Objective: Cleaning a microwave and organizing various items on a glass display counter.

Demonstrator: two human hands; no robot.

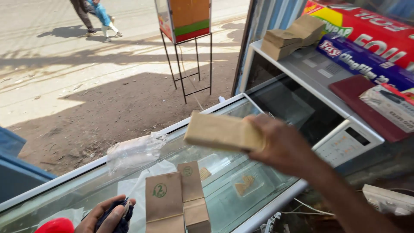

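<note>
Nearest the camera, at the bottom left of the frame, a dark blue cloth (115, 218) is clutched in the left hand (105, 214), fingers curled tight around it, beside a red rounded object (55, 226). Just right of it, two brown paper bags (177, 198) with green round stamps are laid flat on the glass counter top (224, 172), their long axes running toward the upper frame. At centre, a bundle of folded brown paper bags (222, 131) is gripped at its right end by the right hand (282, 144); it is held above the counter, its long axis nearly level, the free end pointing left. On the white microwave (319, 86) at upper right, another brown bag stack (293, 36), a blue film box (366, 62) and a red foil box (366, 26) are seen. A crumpled clear plastic bag (133, 151) is lying on the counter's far edge.
</note>
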